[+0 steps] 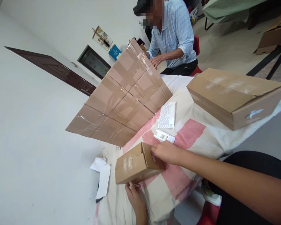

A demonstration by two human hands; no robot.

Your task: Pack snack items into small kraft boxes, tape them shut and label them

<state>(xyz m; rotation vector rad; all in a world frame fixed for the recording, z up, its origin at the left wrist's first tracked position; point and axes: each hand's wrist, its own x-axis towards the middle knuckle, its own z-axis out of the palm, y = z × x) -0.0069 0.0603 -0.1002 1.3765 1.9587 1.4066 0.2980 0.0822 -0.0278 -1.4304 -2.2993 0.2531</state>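
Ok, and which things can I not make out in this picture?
Head view:
Inside of the small box: its cardboard top covers it.
Part of that box's end: the right hand covers it.
Low area behind the cardboard panel: the panel blocks it.
Fine print, if any, on the sheet: too small.
Left forearm: bottom edge cuts it.

Our right hand (163,152) partly masks a box (130,164), a panel (121,100) hides part of a co-worker (174,36), and the right edge crops a carton (275,38).
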